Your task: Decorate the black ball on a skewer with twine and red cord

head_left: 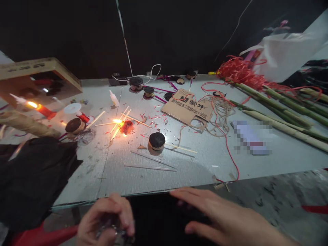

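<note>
My left hand (107, 218) is at the bottom, in front of the table edge, with its fingers curled round a small clear, shiny thing (119, 230) whose kind I cannot make out. To its right, my right hand (210, 212) is open, fingers stretched apart and holding nothing. Beyond both hands a round piece with a black top and brown sides (157, 140) sits on the table, and a thin wooden stick (180, 148) extends from its right. Two thin clear rods (150, 167) lie nearer the edge. A small flame (117, 121) burns among crossed wooden sticks and red melted wax (127, 127).
Cardboard (189, 106), tangled twine (222, 112) and a pixelated flat object (251, 136) lie right of centre. Green bamboo stalks (284, 106) and red ribbon (238, 75) fill the far right. At left are a cardboard box (38, 78), red thread spool (83, 118) and black cloth (33, 181).
</note>
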The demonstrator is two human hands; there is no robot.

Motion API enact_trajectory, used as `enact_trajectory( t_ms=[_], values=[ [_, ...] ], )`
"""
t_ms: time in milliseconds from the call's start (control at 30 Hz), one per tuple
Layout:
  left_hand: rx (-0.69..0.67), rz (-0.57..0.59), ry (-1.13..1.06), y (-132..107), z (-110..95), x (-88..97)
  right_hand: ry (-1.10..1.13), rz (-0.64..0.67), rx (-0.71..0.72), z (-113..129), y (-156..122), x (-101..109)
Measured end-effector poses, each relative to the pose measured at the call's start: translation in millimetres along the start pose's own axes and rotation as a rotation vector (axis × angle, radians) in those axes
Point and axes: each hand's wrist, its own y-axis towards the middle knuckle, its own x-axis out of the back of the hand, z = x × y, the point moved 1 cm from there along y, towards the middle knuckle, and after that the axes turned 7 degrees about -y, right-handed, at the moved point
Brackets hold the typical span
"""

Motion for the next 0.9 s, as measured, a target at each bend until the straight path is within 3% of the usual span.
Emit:
enact_trajectory(
  t_ms=[67, 167, 233, 333, 467, 733, 900],
  values=[
    [-0.047, 0.111, -0.012, 12, 7, -28.0, 0.262, 0.014, 0.115, 7, 20, -20],
    [-0.132, 0.307, 0.205, 23, 18, -54.1, 0.701, 0.044, 0.247, 14, 56, -55],
    [-0.210, 0.364, 0.398, 27, 22, -55.2, 0.916, 0.060, 0.177, 11, 72, -71],
    [-0.327, 0.370, 0.637, 33, 24, -43.9, 0.992, 0.101, 0.117, 5, 76, -74],
    [-0.320, 0.285, 0.779, 39, 22, -30.8, 0.879, 0.137, 0.088, 0, 65, -55],
    [-0.206, 0.480, 0.920, 48, 16, -31.6, 0.334, 0.001, 0.149, 9, 46, -21],
    [-0.077, 0.602, 0.906, 58, 9, -47.7, 0.113, -0.087, 0.239, -1, 40, -27]
  ],
)
